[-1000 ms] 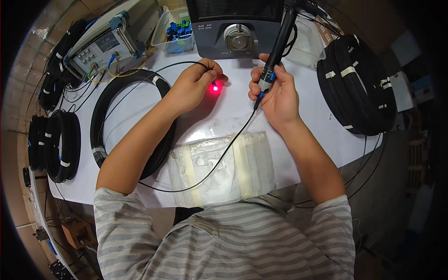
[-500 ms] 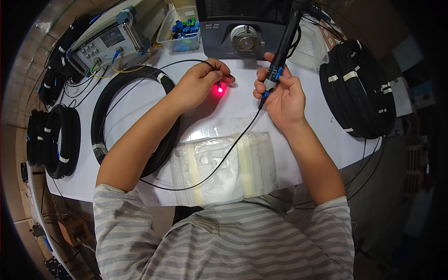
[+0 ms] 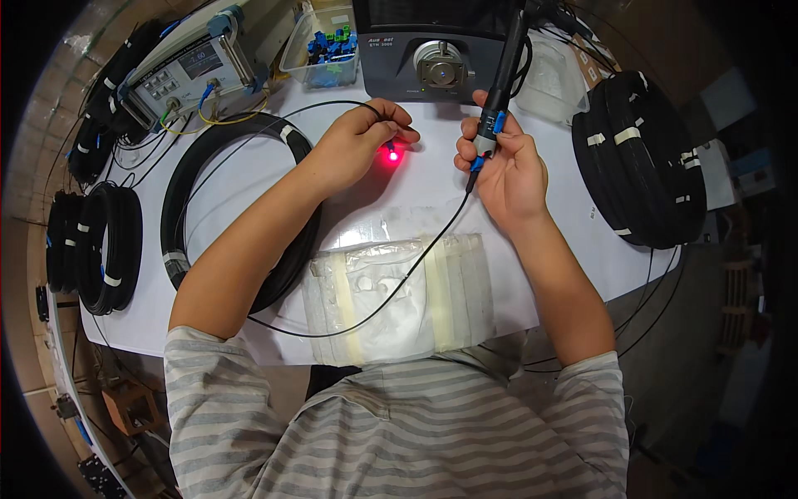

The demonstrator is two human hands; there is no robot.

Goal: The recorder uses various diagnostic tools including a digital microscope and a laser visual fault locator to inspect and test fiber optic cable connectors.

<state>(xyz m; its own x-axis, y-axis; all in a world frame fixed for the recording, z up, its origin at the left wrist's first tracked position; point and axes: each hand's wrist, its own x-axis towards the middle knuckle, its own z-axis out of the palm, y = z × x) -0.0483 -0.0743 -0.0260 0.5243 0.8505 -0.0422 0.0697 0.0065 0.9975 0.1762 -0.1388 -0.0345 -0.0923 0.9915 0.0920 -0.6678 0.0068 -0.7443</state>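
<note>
You are in the middle of a light check on a thin black cable (image 3: 391,291). Your right hand (image 3: 503,166) is closed around a black pen-shaped tester (image 3: 499,91), held upright near the grey machine (image 3: 432,50) at the back of the table (image 3: 582,249). The cable leaves the lower end of the tester, runs down across the taped plastic pad (image 3: 399,299) in front of you and curves off to your left.

Your left hand (image 3: 357,145) pinches the connector (image 3: 391,150) between thumb and fingertips, just above the tabletop. It glows red at the tip and throws a red spot on the white surface beside it. So the light appears to pass through, and this step looks close to done.

The next move likely calls for a steady left pinch while you read the glow, then a careful release of the tester end without tugging the thin line. Mind the big black coil (image 3: 241,208) under your left forearm: the cable could snag there.
</note>
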